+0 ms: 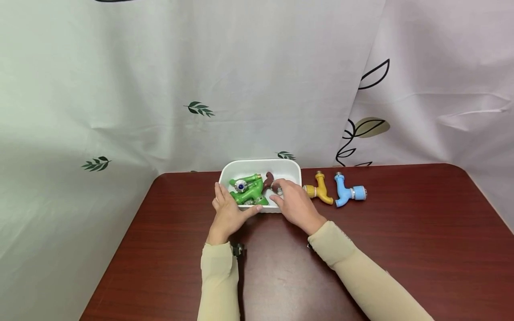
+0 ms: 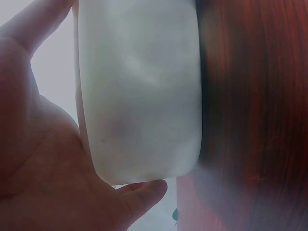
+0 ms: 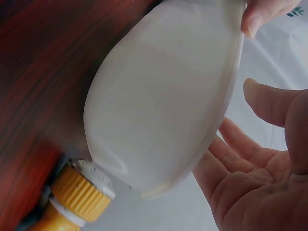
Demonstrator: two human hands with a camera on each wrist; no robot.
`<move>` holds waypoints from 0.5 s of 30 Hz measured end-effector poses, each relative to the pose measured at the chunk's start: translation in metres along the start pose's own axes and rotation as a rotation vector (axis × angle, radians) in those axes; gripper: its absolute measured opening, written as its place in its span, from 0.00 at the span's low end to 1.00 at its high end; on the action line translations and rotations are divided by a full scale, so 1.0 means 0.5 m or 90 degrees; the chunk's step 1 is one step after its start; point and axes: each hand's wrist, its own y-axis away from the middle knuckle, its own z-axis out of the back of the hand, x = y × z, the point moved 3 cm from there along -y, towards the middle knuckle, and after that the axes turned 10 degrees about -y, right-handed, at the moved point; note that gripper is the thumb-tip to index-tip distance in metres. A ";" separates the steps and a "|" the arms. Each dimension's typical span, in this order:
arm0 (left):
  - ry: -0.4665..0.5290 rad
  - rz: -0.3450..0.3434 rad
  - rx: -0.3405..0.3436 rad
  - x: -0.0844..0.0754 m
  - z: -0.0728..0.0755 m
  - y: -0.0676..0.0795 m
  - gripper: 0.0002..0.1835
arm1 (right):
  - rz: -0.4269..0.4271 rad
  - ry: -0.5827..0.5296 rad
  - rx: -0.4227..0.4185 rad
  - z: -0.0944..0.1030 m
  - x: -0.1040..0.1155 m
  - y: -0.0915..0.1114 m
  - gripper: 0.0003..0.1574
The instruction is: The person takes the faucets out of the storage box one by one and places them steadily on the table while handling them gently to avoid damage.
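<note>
A white tub [image 1: 261, 208] stands at the table's far edge. My left hand [image 1: 227, 216] grips its left front corner, thumb along the front rim and fingers around the left end. Inside lie several green faucets [image 1: 253, 192], one with a blue-centred round knob [image 1: 240, 186]. To their right is a dark brown faucet [image 1: 268, 180], partly hidden by my right hand [image 1: 296, 203]. That hand reaches over the tub's right front rim, thumb apart from the fingers, beside the brown faucet; its fingertips are partly hidden behind the wall in the right wrist view.
A yellow faucet [image 1: 321, 189] lies right of the tub, its ribbed knob [image 3: 79, 192] close to the tub's end. Further right lies a light blue faucet [image 1: 343, 191]. A white curtain [image 1: 257, 89] hangs behind the dark red table [image 1: 401, 249].
</note>
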 end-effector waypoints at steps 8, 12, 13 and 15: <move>0.006 -0.003 0.002 -0.003 0.002 0.001 0.76 | -0.007 -0.008 0.013 -0.014 0.005 -0.010 0.24; 0.008 -0.001 0.002 -0.002 0.002 0.001 0.76 | -0.008 -0.011 0.021 -0.020 0.007 -0.012 0.24; 0.008 0.000 0.003 -0.002 0.002 0.001 0.76 | -0.009 -0.012 0.023 -0.021 0.007 -0.013 0.23; 0.011 0.004 0.005 -0.001 0.002 0.001 0.76 | -0.012 -0.015 0.029 -0.024 0.006 -0.014 0.23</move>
